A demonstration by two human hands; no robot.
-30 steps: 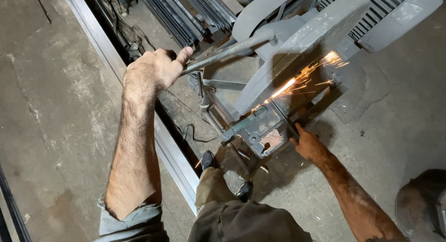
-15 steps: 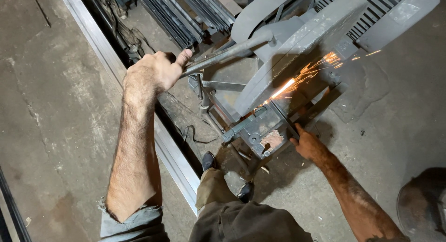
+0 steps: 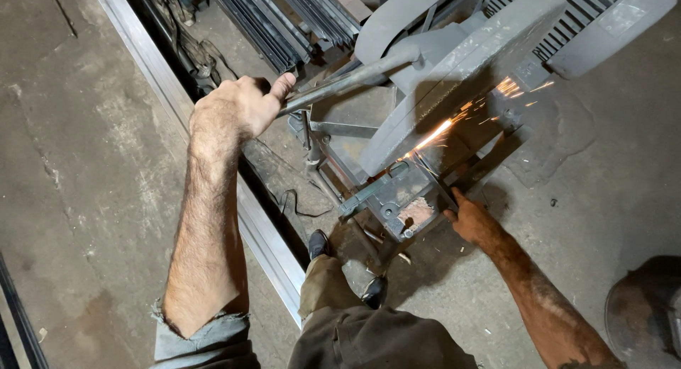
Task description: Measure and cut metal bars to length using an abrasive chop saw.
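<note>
Inspector: Little moved since the earlier frames. Spark spray at the cut slightly thinner and more scattered; both hands in the same places.

Assessor: Head view, left side?

Inspector: Left hand wrapped tight round the grey lever handle of the chop saw, fist closed, thumb extended along the bar. Handle's long axis from the fist up and right toward the blade guard.

Assessor: Right side?

Inspector: Right hand low beside the vise, fingers pressed on the dark metal strip at the clamp. Fingers partly hidden; cannot tell whether curled round the strip or only resting on it.

Assessor: Workpiece handling?

Inspector: Judged stiff and fairly heavy for its section, likely hot and sharp-edged near the cut. Best held well back from the blade, at the outer end. Long axis crosses the blade, up and right from the vise over the concrete floor.
</note>
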